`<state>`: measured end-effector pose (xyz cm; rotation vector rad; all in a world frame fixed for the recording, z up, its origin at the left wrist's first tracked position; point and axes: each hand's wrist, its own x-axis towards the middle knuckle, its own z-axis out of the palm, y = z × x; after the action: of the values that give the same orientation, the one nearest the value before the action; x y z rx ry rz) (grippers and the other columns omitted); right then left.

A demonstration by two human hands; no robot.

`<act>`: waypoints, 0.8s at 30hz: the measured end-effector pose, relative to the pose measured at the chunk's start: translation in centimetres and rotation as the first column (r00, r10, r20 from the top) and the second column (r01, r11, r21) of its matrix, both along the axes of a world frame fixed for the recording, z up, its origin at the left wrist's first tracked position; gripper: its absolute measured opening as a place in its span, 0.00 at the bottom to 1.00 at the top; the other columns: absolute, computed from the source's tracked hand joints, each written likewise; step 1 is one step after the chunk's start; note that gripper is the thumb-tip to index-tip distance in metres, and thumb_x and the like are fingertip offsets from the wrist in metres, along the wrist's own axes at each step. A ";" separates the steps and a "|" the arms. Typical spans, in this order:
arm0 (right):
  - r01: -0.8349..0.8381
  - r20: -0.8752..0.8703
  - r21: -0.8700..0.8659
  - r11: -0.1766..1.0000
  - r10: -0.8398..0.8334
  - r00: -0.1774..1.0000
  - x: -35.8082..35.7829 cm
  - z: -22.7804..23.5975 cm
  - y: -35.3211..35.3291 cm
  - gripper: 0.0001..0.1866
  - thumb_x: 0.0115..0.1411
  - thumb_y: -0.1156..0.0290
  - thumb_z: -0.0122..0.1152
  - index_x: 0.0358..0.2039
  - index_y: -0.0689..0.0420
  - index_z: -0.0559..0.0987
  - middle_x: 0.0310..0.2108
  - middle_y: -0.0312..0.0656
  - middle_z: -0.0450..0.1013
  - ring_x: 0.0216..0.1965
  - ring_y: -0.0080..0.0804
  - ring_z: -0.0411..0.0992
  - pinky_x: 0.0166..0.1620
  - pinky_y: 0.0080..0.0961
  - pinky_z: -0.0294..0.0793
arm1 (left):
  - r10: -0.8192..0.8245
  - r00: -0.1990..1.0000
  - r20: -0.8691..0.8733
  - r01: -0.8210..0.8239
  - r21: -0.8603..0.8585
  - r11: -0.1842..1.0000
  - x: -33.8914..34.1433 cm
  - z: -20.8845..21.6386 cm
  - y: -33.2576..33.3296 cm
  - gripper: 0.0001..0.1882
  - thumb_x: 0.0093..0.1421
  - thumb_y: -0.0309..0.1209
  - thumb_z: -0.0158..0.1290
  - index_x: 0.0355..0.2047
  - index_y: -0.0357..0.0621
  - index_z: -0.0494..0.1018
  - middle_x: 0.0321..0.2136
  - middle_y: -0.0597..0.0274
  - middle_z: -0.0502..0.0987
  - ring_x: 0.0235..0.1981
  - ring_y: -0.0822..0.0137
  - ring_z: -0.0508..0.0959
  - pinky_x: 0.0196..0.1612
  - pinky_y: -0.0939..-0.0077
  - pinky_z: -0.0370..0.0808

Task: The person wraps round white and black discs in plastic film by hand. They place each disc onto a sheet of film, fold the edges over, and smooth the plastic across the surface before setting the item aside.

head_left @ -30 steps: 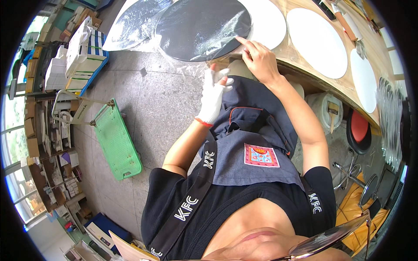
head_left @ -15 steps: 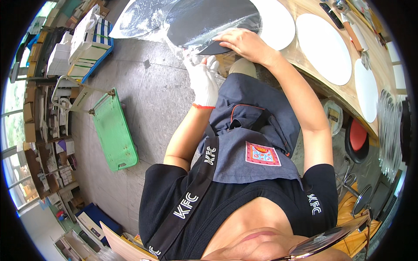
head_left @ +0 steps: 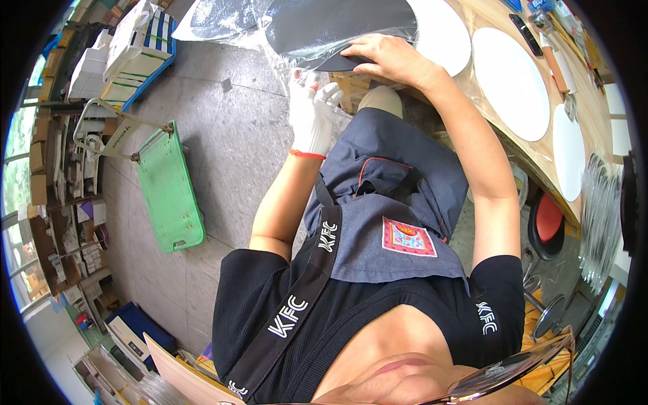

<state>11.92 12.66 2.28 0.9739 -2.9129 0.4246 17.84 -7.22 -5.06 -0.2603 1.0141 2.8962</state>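
A black oval panel (head_left: pixel 337 30), partly covered by clear plastic film (head_left: pixel 275 55), lies at the top of the view on the table's near edge. My right hand (head_left: pixel 395 62), bare, rests on the film near the panel's front rim, fingers stretched out and thumb along the edge. Left of it, my left hand (head_left: pixel 312 118) wears a white glove with an orange cuff; some bare fingertips poke out. Its thumb and forefinger pinch the film's lower edge, while the other fingers curl loosely. A second dark oval piece under film (head_left: pixel 223 19) sits further left.
White oval panels (head_left: pixel 511 84) lie on the wooden table (head_left: pixel 482 121) to the right, near a black handheld device (head_left: pixel 525 34). A green platform cart (head_left: pixel 169 192) stands on the floor at left. Stacked boxes (head_left: pixel 138 50) and shelves line the left; a red-topped stool (head_left: pixel 550 219) is right.
The view has turned slightly. Both hands stay at the panel's near edge, with the left fingers still at the film and the right hand shifted a little along the panel's front.
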 end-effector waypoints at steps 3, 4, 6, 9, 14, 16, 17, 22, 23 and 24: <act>0.019 -0.019 0.027 0.999 -0.018 1.000 0.1 0.0 -0.1 0.24 0.57 0.57 0.63 0.54 0.48 0.76 0.55 0.44 0.72 0.57 0.45 0.68 0.59 0.37 0.69 | -0.045 0.998 0.045 0.042 0.052 0.998 -0.7 -1.0 -0.1 0.29 0.63 0.32 0.48 0.63 0.55 0.53 0.46 0.59 0.69 0.37 0.54 0.74 0.40 0.56 0.74; 0.015 -0.026 0.028 1.000 -0.014 1.000 0.1 -0.1 0.0 0.24 0.57 0.57 0.63 0.54 0.48 0.76 0.55 0.44 0.72 0.57 0.45 0.68 0.59 0.37 0.69 | -0.065 0.997 0.050 0.061 0.065 0.996 -0.9 -1.2 -0.1 0.29 0.62 0.32 0.47 0.63 0.55 0.53 0.46 0.58 0.70 0.36 0.54 0.74 0.40 0.57 0.74; 0.008 -0.040 0.028 1.000 -0.007 0.999 0.0 -0.2 0.1 0.24 0.57 0.58 0.62 0.54 0.48 0.76 0.55 0.44 0.71 0.57 0.44 0.68 0.59 0.37 0.69 | -0.101 0.993 0.065 0.095 0.086 0.992 -1.1 -1.5 0.0 0.29 0.62 0.31 0.47 0.63 0.55 0.54 0.46 0.59 0.71 0.36 0.56 0.74 0.40 0.58 0.74; 0.018 -0.030 0.026 0.999 -0.017 0.999 0.2 -0.1 -0.2 0.22 0.60 0.56 0.60 0.54 0.48 0.76 0.55 0.45 0.72 0.56 0.44 0.69 0.59 0.37 0.69 | -0.141 0.989 0.046 0.138 0.062 0.988 -1.0 -1.6 0.1 0.27 0.61 0.30 0.46 0.62 0.54 0.56 0.48 0.59 0.71 0.36 0.59 0.74 0.40 0.60 0.74; -0.004 -0.035 -0.086 0.996 0.001 0.999 -0.5 -0.8 0.3 0.19 0.66 0.56 0.49 0.51 0.51 0.77 0.50 0.44 0.74 0.51 0.44 0.73 0.54 0.36 0.72 | -0.154 0.988 -0.006 0.154 0.048 0.987 -0.9 -0.7 0.6 0.25 0.62 0.29 0.46 0.60 0.52 0.58 0.45 0.61 0.72 0.34 0.62 0.75 0.39 0.62 0.75; -0.050 -0.075 -0.130 0.990 0.040 0.996 -1.5 -1.0 0.7 0.20 0.68 0.56 0.46 0.50 0.53 0.78 0.48 0.44 0.75 0.49 0.44 0.74 0.51 0.36 0.74 | -0.125 0.992 0.019 0.123 0.067 0.990 -1.4 -0.4 0.8 0.25 0.62 0.28 0.45 0.60 0.51 0.58 0.44 0.61 0.72 0.34 0.62 0.75 0.39 0.62 0.75; -0.069 -0.083 -0.131 0.989 0.059 0.995 -1.9 -1.0 0.9 0.20 0.68 0.55 0.46 0.50 0.53 0.78 0.48 0.44 0.75 0.49 0.44 0.74 0.51 0.36 0.74 | -0.121 0.993 0.006 0.120 0.068 0.990 -1.5 -0.1 0.9 0.25 0.61 0.27 0.46 0.59 0.50 0.58 0.44 0.60 0.71 0.35 0.62 0.75 0.40 0.63 0.75; -0.083 -0.060 -0.137 0.987 0.075 0.995 -2.9 0.7 1.1 0.21 0.70 0.57 0.42 0.49 0.55 0.79 0.49 0.45 0.76 0.50 0.46 0.72 0.57 0.36 0.69 | -0.116 0.984 -0.136 0.130 0.099 0.987 -1.9 1.8 1.6 0.24 0.60 0.24 0.48 0.57 0.48 0.58 0.44 0.57 0.70 0.41 0.60 0.74 0.45 0.60 0.74; -0.081 -0.004 -0.165 0.983 0.081 0.997 -3.1 1.1 1.1 0.22 0.70 0.56 0.42 0.49 0.55 0.79 0.49 0.45 0.76 0.50 0.45 0.73 0.57 0.35 0.69 | -0.111 0.982 -0.156 0.124 0.080 0.989 -2.1 1.9 1.8 0.24 0.61 0.24 0.48 0.57 0.48 0.58 0.45 0.56 0.70 0.42 0.59 0.75 0.46 0.59 0.74; -0.079 0.050 -0.195 0.978 0.090 0.995 -3.3 1.8 1.1 0.22 0.70 0.55 0.41 0.49 0.55 0.79 0.49 0.45 0.76 0.50 0.44 0.73 0.57 0.35 0.69 | -0.105 0.979 -0.176 0.117 0.059 0.991 -2.3 1.9 2.1 0.23 0.62 0.24 0.48 0.57 0.48 0.59 0.47 0.56 0.69 0.43 0.59 0.75 0.47 0.59 0.74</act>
<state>8.65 13.78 4.03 1.0753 -2.8200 0.7364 15.51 -5.08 -3.16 0.0510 0.9152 2.8836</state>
